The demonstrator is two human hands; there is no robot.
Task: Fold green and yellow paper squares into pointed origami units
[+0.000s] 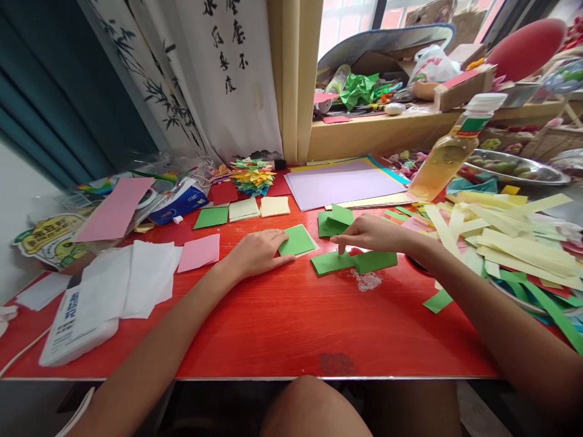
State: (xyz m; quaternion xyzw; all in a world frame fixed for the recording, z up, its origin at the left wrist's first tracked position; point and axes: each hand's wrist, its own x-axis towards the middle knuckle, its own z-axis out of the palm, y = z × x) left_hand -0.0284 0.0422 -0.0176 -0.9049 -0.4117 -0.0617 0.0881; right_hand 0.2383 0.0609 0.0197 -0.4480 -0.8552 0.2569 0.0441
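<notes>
My left hand (262, 252) lies on the red table with its fingers spread flat, the fingertips resting on the left edge of a green square sheet (299, 241) that sits over a paler one. To its right, my right hand (364, 233) points a finger down onto a green paper strip (331, 263). Another green piece (377, 261) adjoins that strip on the right. Folded green papers (334, 221) lie just behind the right hand. Whether the right hand's curled fingers hold anything is hidden.
Pink paper (199, 252) and white tissues (150, 276) lie on the left. Purple sheets (346, 184) are at the back, beside a colourful paper stack (253, 176). A tilted bottle (444, 158) and heaped paper strips (523, 243) occupy the right.
</notes>
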